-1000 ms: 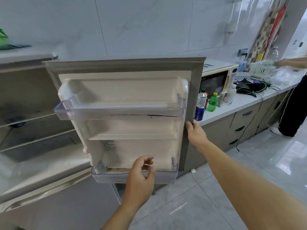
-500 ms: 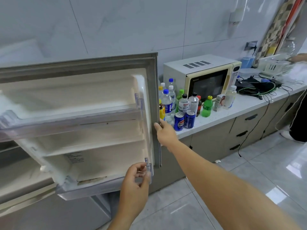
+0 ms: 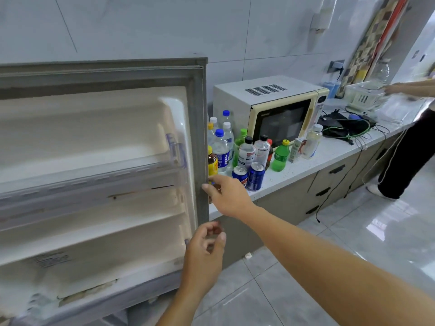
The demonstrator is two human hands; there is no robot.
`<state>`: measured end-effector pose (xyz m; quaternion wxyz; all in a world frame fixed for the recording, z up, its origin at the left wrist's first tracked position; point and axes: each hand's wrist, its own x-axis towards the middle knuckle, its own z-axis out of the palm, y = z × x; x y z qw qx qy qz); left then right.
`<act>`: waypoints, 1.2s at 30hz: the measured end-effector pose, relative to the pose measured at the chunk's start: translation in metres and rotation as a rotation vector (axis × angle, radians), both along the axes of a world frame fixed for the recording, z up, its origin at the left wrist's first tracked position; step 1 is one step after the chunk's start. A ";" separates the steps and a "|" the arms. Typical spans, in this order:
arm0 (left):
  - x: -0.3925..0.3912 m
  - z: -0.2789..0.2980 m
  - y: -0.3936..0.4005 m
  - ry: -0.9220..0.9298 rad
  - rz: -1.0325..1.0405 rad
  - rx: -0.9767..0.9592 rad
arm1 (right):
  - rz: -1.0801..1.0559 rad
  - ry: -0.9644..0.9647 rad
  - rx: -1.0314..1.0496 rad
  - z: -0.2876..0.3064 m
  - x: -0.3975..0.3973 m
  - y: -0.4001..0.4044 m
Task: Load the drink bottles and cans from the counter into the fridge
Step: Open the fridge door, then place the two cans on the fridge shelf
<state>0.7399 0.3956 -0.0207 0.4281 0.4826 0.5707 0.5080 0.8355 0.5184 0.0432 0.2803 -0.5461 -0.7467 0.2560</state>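
Right hand (image 3: 229, 196) near blurred fridge door (image 3: 98, 175), crowded counter (image 3: 329, 156), tiled floor (image 3: 353, 236)

hands (image 3: 226, 201) bare | forearms bare, no sleeves | no jewellery seen

Home kitchen, tiled wall, microwave (image 3: 270, 109) on white counter (image 3: 329, 156), open fridge door (image 3: 117, 161), drawers below

**What You Can't See Well**

The fridge door (image 3: 101, 175) runs off the left edge, and its clear shelves are blurry. It hides part of the yellow-cap bottle (image 3: 212, 162). The right hand (image 3: 229, 196) covers the bottom of one blue can (image 3: 240, 175). The bottles at the back stand half hidden behind others. The labels are too small to read. Another person (image 3: 410, 147) is cut off at the right edge.
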 end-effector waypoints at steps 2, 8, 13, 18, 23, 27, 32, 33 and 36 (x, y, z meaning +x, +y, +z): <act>0.007 -0.009 0.005 0.002 -0.027 -0.028 | 0.027 0.050 -0.024 -0.004 0.008 0.004; 0.028 -0.035 0.029 0.004 -0.026 -0.109 | -0.157 0.194 -0.018 -0.042 0.057 0.018; 0.050 -0.045 0.062 0.072 -0.049 -0.148 | -0.452 0.269 -0.157 -0.090 0.119 0.040; 0.082 -0.057 0.113 0.082 0.060 -0.231 | -0.545 0.311 -0.268 -0.127 0.162 0.079; 0.120 -0.074 0.188 0.107 0.235 -0.320 | -0.425 0.269 -0.248 -0.151 0.190 0.138; 0.142 -0.078 0.252 0.260 0.356 -0.333 | -0.226 0.263 -0.188 -0.155 0.206 0.186; 0.154 -0.083 0.297 0.266 0.436 -0.309 | 0.015 0.280 -0.164 -0.160 0.204 0.228; 0.154 -0.085 0.301 0.273 0.451 -0.304 | 0.038 0.289 -0.174 -0.162 0.202 0.232; 0.153 -0.091 0.307 0.282 0.490 -0.303 | 0.066 0.320 -0.188 -0.168 0.201 0.238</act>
